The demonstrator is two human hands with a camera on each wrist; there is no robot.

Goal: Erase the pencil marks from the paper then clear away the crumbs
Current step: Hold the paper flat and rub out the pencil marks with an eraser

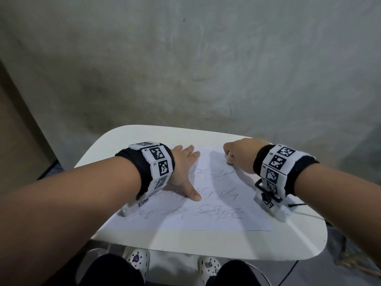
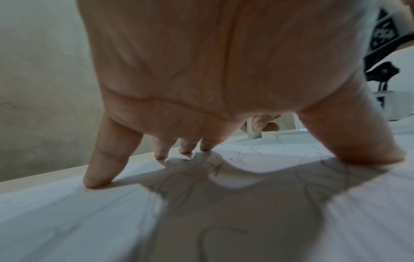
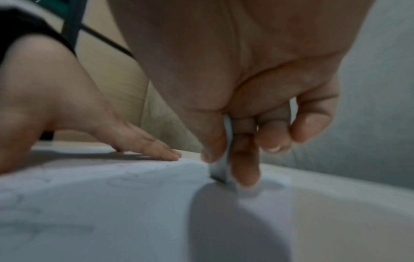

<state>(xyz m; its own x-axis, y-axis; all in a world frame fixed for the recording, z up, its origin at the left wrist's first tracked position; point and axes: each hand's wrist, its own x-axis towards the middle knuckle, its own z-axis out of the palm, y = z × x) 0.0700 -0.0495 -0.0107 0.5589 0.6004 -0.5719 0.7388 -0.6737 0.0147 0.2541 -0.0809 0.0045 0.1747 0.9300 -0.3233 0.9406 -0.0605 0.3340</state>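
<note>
Head view: paper (image 1: 216, 211) lies mid-table (image 1: 305, 240). Left hand (image 1: 181, 172), fingers splayed flat, pins its left half against sliding; right hand (image 1: 237, 155) pinches the eraser (image 3: 220, 170) upright at its far edge for rubbing.

Small white worktop (image 1: 268, 244) w/ rounded corners, set against stained grey concrete wall (image 1: 206, 58). Brownish panel (image 1: 16, 131) at left, maybe a door. Dim, soft light.

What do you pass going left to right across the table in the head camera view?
Bare table → left hand pressed flat on the paper → open stretch of scribbled paper → right hand pinching the eraser → bare table at the right edge.
</note>
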